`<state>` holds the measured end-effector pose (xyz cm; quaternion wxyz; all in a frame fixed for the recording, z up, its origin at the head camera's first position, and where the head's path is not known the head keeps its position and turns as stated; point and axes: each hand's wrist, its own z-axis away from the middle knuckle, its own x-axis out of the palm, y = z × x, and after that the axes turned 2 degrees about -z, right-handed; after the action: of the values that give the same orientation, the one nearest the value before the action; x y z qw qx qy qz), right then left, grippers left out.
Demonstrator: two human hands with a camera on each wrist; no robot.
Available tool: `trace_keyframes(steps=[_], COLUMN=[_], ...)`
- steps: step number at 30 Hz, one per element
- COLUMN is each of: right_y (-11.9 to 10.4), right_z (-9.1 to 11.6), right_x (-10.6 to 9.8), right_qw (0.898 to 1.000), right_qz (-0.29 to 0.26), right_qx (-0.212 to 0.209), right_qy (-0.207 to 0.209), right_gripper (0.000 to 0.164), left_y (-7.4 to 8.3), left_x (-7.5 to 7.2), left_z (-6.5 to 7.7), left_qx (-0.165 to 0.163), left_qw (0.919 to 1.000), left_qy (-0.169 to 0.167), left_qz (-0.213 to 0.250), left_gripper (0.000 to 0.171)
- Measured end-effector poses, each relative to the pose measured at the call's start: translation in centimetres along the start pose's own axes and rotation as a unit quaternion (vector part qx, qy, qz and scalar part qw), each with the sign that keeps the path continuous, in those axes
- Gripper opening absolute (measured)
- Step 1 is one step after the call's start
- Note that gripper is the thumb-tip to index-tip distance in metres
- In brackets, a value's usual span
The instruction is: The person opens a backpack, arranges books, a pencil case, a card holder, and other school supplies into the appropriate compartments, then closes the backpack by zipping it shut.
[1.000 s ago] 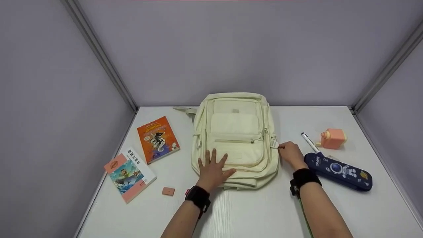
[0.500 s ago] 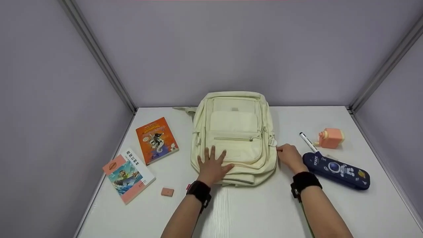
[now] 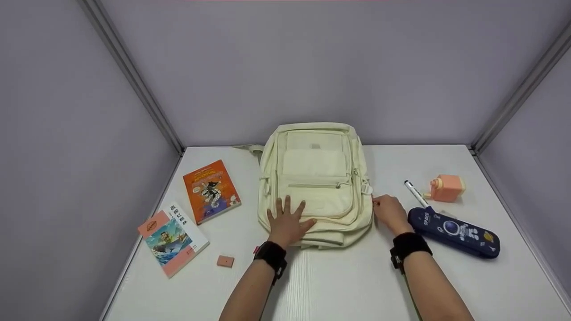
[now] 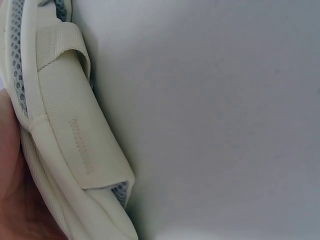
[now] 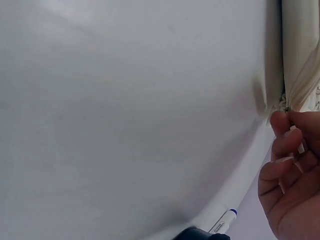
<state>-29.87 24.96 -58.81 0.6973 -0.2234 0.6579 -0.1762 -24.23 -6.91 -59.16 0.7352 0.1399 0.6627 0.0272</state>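
Note:
A cream backpack lies front side up on the white table. My left hand rests on its lower front pocket with the fingers spread. In the left wrist view, part of that hand shows beside a padded strap with grey mesh. At the bag's right side, just below a white buckle, my right hand pinches a small zipper pull between thumb and forefinger. The fingertips mostly hide the pull, and the other fingers are curled.
Left of the bag lie an orange book, a pink-and-white book and a small pink block. To the right are a navy space-print pencil case, a white marker and a pink-and-yellow crank sharpener.
My right hand has slid a little toward the near end along the bag's side, away from the buckle. The bag has shifted slightly away from me. My left hand stays on the pocket.

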Motion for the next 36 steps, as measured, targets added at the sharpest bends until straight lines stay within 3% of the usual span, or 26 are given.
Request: trace_keyframes(steps=[7, 15, 20, 27, 36], right_y=[0.2, -0.6, -0.9, -1.4, -1.5], right_z=[1.8, 3.9, 5.0, 6.0, 6.7], right_x=[0.0, -1.2, -1.7, -1.0, 0.0], right_qw=[0.998, 0.996, 0.990, 0.991, 0.993], right_qz=[0.007, -0.011, -0.028, -0.014, 0.041], right_qx=[-0.055, -0.038, -0.058, -0.073, -0.097], right_qy=[0.000, -0.086, -0.127, -0.107, -0.054], right_gripper=[0.026, 0.022, 0.020, 0.016, 0.014], left_y=[-0.2, -0.2, -0.1, 0.1, 0.8], left_x=[0.2, 0.2, 0.3, 0.4, 1.6], left_z=[0.1, 0.0, 0.1, 0.5, 3.6], left_qx=[0.000, -0.001, 0.000, 0.016, 0.098], left_qw=[0.9999, 0.9999, 0.9999, 0.9989, 0.9885], left_qy=[0.008, 0.015, 0.010, 0.036, 0.043], left_qz=[-0.007, -0.002, -0.006, -0.026, -0.107], left_gripper=[0.075, 0.075, 0.076, 0.074, 0.071])
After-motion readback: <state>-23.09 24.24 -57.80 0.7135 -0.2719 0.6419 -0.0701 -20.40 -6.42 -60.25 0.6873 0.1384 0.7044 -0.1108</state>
